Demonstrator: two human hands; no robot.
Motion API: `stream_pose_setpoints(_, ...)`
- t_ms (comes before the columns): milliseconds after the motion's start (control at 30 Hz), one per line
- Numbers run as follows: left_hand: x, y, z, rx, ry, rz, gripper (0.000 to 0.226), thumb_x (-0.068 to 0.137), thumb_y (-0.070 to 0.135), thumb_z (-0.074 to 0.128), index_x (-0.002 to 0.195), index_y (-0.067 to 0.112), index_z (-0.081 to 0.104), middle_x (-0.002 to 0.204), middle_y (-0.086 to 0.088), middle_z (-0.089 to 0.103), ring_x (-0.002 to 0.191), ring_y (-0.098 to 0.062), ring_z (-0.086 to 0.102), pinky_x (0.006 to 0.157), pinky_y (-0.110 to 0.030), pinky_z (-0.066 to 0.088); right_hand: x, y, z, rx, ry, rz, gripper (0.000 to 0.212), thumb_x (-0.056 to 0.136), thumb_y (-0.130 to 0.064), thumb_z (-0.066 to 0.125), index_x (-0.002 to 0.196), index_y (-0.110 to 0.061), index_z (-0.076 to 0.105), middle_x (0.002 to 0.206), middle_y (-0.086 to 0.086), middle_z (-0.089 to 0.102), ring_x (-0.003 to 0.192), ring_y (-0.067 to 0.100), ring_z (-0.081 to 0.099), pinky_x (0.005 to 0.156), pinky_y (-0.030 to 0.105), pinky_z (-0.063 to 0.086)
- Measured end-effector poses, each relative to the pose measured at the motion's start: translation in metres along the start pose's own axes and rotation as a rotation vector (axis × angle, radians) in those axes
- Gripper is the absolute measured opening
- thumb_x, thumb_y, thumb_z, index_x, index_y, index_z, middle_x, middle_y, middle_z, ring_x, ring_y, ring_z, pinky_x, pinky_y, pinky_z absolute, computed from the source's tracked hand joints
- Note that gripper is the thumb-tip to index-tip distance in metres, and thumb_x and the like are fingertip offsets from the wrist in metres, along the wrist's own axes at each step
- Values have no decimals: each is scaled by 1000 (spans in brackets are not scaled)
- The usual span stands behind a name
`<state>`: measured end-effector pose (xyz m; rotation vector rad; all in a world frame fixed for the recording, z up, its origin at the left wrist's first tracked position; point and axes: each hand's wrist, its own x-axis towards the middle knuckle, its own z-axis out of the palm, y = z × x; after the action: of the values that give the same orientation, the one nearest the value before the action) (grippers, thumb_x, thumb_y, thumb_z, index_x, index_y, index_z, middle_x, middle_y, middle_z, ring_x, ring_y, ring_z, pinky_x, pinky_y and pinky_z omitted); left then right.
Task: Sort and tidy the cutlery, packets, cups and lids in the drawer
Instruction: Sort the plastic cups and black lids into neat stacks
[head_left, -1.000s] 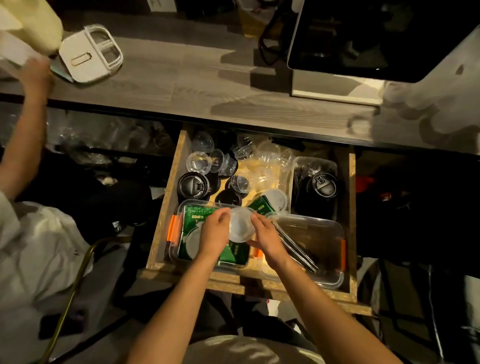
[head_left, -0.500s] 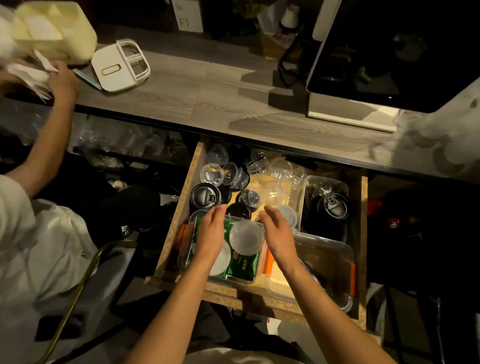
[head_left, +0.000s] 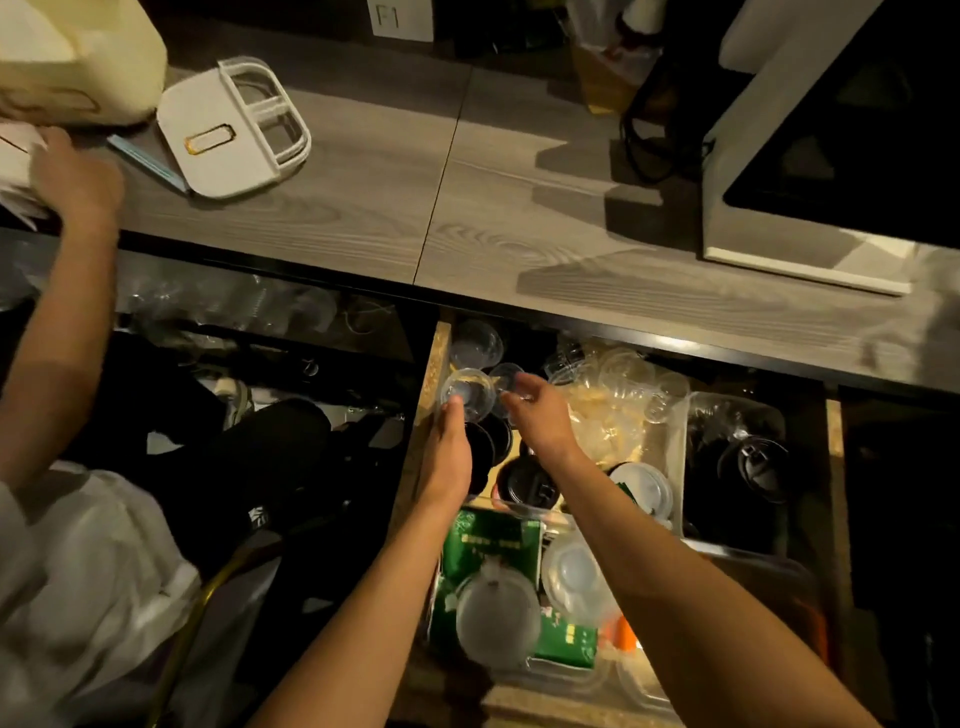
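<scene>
Left hand (head_left: 451, 441) touches small clear plastic cup (head_left: 466, 391); right hand (head_left: 535, 415), fingers loosely apart, reaches beside it. Thin cups may tip if nudged.

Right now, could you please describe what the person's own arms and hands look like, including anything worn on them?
Both forearms are bare from the bottom edge of the picture up to the wrists; no sleeves show on them. The left hand and the right hand wear no gloves, and no watch, bracelet or ring is visible, though the light is dim. A pale garment shows at the bottom edge between the arms.
</scene>
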<state>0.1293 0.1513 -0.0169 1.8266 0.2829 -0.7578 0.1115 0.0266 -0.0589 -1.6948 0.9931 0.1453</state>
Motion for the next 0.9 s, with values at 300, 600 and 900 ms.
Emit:
stream_pose_setpoints(300, 33, -33, 5, -50, 65, 17, 51, 105, 50, 32, 146, 25, 49, 149, 8, 47, 141, -10, 40, 111, -24, 28, 70, 7, 42, -417, -69, -43, 31, 86, -12, 65, 115, -3, 63, 98, 21, 72, 88, 38, 70, 80, 47, 58)
stream_pose_setpoints(600, 18, -14, -4, 60, -131, 7, 56, 105, 45, 36, 156, 24, 29, 159, 8, 31, 144, -11, 33, 107, -21, 27, 29, -16, 2, -242, 312, -231, 14, 90, -14, 65, 98, -10, 75, 86, 2, 71, 76, 15, 65, 68, 25, 51)
stream_pose_setpoints(900, 21, 15, 3, -468, -270, -68, 43, 99, 46, 52, 137, 26, 55, 132, -8, 62, 116, -28, 65, 90, -53, 57, -24, -30, -30, 73, -31, -161, 19, 93, -19, 66, 79, -13, 77, 56, -3, 65, 44, 5, 49, 45, 22, 39)
